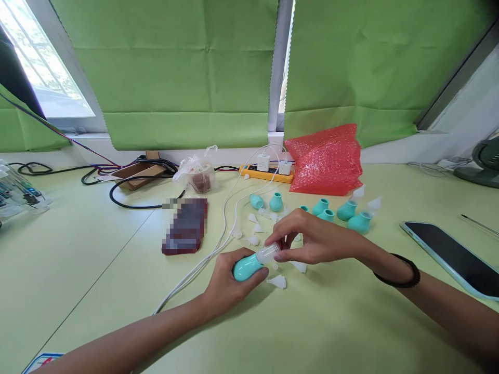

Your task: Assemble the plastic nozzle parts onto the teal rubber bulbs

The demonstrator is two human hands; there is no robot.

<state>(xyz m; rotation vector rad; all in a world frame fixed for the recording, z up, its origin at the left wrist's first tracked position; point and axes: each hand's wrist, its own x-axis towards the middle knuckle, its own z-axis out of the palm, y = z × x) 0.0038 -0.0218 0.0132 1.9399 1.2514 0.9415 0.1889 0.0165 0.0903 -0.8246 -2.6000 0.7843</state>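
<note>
My left hand (230, 278) is closed around a teal rubber squeeze bulb (246, 268), tilted up to the right. A clear plastic tube (266, 253) meets the bulb's mouth, and the fingertips of my right hand (307, 236) pinch its far end. How deep the tube sits in the bulb I cannot tell. Small white cone-shaped tips (277, 281) and clear pieces lie scattered behind and beside my hands. Several more teal bulbs (276, 202) stand or lie beyond them. Two bulbs (360, 222) at the right carry translucent tips.
A red bubble-wrap bag (325, 163) lies at the back beside an orange power strip (267, 174) with white chargers. White cables (202, 262) run across the table left of my hands. A dark red phone (186, 227) lies left, a tablet-like device (452, 254) right.
</note>
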